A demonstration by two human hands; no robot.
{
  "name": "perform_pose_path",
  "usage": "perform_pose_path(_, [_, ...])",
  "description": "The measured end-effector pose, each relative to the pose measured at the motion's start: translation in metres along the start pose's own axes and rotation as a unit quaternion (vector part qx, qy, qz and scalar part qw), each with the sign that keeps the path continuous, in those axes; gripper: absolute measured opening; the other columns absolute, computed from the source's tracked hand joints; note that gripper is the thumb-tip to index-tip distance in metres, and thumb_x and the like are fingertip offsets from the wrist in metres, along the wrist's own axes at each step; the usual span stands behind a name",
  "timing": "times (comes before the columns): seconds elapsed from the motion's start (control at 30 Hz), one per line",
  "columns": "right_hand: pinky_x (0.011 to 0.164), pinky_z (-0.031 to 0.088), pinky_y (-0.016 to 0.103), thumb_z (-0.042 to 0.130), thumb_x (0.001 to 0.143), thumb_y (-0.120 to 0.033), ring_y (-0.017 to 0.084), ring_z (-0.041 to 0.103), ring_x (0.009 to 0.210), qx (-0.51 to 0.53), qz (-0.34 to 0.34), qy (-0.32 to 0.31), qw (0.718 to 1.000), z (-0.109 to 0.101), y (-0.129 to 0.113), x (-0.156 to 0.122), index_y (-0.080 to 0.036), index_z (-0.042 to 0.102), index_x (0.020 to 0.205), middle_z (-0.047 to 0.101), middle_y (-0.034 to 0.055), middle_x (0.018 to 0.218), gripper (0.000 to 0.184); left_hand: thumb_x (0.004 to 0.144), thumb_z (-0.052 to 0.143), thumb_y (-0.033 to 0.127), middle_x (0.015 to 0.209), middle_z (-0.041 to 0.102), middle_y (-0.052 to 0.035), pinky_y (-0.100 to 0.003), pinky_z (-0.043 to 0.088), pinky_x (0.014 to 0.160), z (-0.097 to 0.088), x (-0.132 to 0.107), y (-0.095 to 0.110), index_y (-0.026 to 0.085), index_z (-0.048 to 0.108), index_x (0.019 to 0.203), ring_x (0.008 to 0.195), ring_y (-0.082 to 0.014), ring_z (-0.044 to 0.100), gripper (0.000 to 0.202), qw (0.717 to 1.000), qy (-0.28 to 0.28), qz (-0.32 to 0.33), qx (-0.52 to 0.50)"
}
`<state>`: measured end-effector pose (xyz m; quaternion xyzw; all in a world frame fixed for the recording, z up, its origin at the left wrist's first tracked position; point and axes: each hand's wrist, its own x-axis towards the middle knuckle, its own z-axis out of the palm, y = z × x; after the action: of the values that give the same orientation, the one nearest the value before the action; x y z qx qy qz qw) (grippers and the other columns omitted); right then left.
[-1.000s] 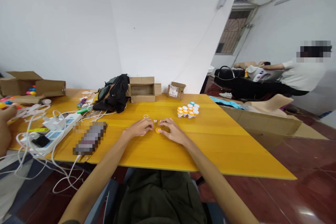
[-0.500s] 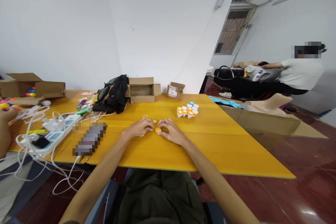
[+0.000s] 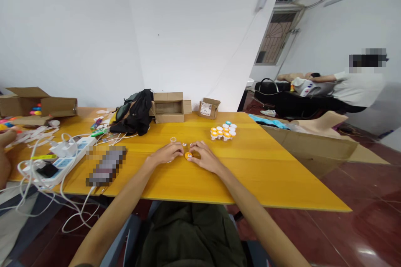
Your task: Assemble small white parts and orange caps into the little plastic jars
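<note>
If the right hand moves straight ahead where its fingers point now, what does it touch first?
The right hand points up-left across the table. Past the small orange cap under its fingertips, it would probably meet the tiny white piece first, then the left hand; depth is unclear.

No legible text anywhere; white label on small cardboard box (image 3: pixel 209 108) too blurred.

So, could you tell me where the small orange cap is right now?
In the head view, the small orange cap lies mid-table on the yellow table, between the left hand and right hand fingertips.
</note>
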<state>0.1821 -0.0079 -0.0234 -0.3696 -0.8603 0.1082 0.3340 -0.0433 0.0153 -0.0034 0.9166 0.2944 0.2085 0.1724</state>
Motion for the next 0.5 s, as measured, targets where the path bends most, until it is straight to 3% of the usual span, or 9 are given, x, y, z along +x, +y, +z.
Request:
perform_pose_path(0.2, [0.090, 0.049, 0.043, 0.074, 0.081, -0.027, 0.024, 0.059, 0.100, -0.001, 0.001, 0.000, 1.000, 0.0008, -0.0003, 0.0004, -0.024, 0.066, 0.087, 0.063, 0.0064, 0.108, 0.010, 0.095, 0.046, 0.019, 0.090, 0.063, -0.0038, -0.030, 0.045, 0.085, 0.0008, 0.0016, 0.0059, 0.020, 0.060, 0.089, 0.090, -0.0184, 0.059, 0.015, 0.999, -0.002, 0.000, 0.037])
perform_pose_path(0.5, [0.091, 0.048, 0.042, 0.074, 0.081, -0.027, 0.023, 0.059, 0.101, -0.007, 0.011, -0.011, 1.000, -0.0006, -0.0019, 0.0007, -0.023, 0.066, 0.087, 0.062, 0.0068, 0.109, 0.011, 0.095, 0.041, 0.019, 0.091, 0.063, -0.0043, -0.030, 0.047, 0.082, 0.0068, 0.0034, 0.0086, 0.021, 0.056, 0.090, 0.088, -0.0196, 0.059, 0.016, 0.996, 0.027, -0.067, 0.049])
